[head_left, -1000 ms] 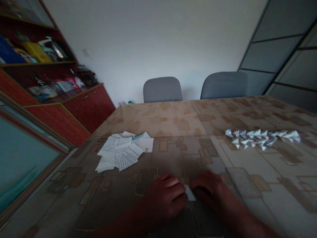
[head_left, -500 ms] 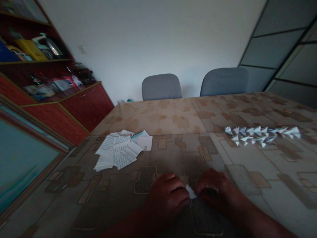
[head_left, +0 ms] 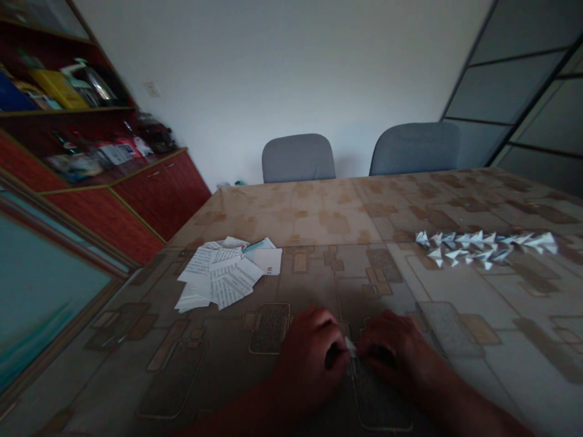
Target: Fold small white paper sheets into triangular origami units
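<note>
Between my two hands, just above the patterned tablecloth [head_left: 337,212], is a small folded piece of white paper [head_left: 350,347], mostly covered by fingers. My left hand [head_left: 314,349] pinches its left side with curled fingers. From the right, my right hand [head_left: 392,346] pinches the other side, its thumb and fingers rounded. Farther off to the left lies a loose pile of printed paper slips [head_left: 232,276]. Over on the right, several small pointed folded paper pieces [head_left: 483,246] stand in two rows.
Two grey chairs [head_left: 298,159] stand behind the table's far edge, against the white wall. A reddish wooden cabinet [head_left: 155,188] with cluttered shelves is at the left. Dark panelled doors [head_left: 510,85] rise at the right.
My left hand has rolled so that a gap shows between its thumb and fingers. Less of the white paper shows between the hands, which are slightly closer together.
</note>
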### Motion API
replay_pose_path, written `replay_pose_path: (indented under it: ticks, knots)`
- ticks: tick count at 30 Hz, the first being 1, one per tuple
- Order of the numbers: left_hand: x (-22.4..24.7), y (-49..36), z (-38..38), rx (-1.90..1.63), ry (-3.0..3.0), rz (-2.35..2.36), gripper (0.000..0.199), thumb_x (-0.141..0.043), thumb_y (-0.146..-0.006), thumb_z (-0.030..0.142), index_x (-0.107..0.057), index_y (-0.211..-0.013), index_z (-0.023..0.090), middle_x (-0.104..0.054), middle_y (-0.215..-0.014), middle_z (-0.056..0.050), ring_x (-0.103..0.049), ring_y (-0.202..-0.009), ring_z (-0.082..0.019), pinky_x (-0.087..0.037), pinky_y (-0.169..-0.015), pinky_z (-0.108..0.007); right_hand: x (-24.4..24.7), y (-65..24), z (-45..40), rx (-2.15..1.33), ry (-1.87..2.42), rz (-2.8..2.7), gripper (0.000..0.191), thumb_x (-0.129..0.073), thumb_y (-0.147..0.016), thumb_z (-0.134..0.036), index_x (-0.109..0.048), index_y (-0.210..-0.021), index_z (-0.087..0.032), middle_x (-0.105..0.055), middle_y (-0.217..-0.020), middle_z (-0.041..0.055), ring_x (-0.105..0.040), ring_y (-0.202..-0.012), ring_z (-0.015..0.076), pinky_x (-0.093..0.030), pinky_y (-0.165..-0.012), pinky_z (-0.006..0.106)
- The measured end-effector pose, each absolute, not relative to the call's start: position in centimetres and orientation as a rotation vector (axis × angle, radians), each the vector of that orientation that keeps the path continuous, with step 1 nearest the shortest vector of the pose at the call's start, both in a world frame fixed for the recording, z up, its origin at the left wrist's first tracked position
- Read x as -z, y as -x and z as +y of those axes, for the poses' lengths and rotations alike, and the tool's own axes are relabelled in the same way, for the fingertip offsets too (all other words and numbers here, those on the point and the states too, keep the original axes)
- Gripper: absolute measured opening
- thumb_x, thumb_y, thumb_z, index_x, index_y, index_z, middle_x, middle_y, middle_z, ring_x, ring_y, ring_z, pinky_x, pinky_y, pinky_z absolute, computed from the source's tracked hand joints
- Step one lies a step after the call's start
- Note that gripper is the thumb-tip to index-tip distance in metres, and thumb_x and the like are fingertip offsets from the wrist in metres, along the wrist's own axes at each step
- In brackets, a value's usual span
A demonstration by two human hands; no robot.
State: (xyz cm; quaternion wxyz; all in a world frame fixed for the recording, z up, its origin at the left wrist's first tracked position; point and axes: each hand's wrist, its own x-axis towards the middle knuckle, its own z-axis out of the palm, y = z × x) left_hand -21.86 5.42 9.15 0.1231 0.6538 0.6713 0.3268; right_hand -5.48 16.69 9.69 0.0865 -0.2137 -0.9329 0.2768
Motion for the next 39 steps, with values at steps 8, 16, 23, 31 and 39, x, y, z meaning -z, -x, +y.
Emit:
replay_pose_path:
  ticks: [8, 16, 23, 31, 39]
  knots:
    - [-8.8, 21.4, 5.7, -0.911, -1.913, 2.047, 0.018, -0.064, -0.063, 0.004, -0.055, -0.071, 0.018, -0.059, -0.080, -0.001, -0.055, -0.079, -0.019, -0.038, -0.068, -0.031, -10.3, 5.2, 17.5, -0.807, 0.603, -2.764, 0.024, -0.057, -0.070, 0.003, -0.065, -0.074, -0.020, -0.067, -0.072, -0.0007, -0.059, -0.071, 0.0169, -0.038, -0.066, 0.028]
    - [-9.1, 21.5, 6.0, -0.918, -1.897, 2.046, 0.018, -0.063, -0.062, 0.004, -0.055, -0.070, 0.018, -0.059, -0.079, -0.001, -0.055, -0.078, -0.019, -0.036, -0.067, -0.029, -10.0, 5.3, 16.9, -0.740, 0.682, -2.762, 0.018, -0.066, -0.072, -0.004, -0.065, -0.071, -0.022, -0.064, -0.069, -0.0017, -0.056, -0.071, 0.0183, -0.035, -0.067, 0.031]
    - [-9.0, 21.5, 5.9, -0.910, -1.932, 2.040, 0.017, -0.062, -0.063, 0.005, -0.054, -0.069, 0.019, -0.058, -0.079, -0.001, -0.054, -0.078, -0.018, -0.036, -0.067, -0.029, -9.6, 5.7, 16.3, -0.644, 0.715, -2.721, 0.017, -0.068, -0.069, -0.005, -0.063, -0.071, -0.022, -0.063, -0.069, -0.0021, -0.056, -0.070, 0.0180, -0.033, -0.066, 0.030]
    - [-8.9, 21.5, 6.0, -0.904, -1.884, 2.048, 0.021, -0.067, -0.063, 0.004, -0.055, -0.072, 0.018, -0.059, -0.078, 0.000, -0.055, -0.078, -0.019, -0.036, -0.067, -0.029, -9.9, 6.1, 16.0, -0.653, 0.822, -2.738, 0.019, -0.067, -0.068, -0.003, -0.062, -0.068, -0.021, -0.062, -0.069, -0.0020, -0.056, -0.073, 0.0196, -0.032, -0.070, 0.032]
    - [-9.7, 23.6, 4.4, -0.926, -1.896, 1.890, 0.005, -0.062, -0.087, 0.016, -0.059, -0.090, 0.019, -0.062, -0.089, -0.002, -0.057, -0.084, -0.018, -0.042, -0.072, -0.028, -10.2, 6.3, 15.9, -0.679, 0.838, -2.756, 0.017, -0.067, -0.070, -0.004, -0.062, -0.069, -0.020, -0.063, -0.071, -0.0010, -0.056, -0.075, 0.0206, -0.033, -0.072, 0.033]
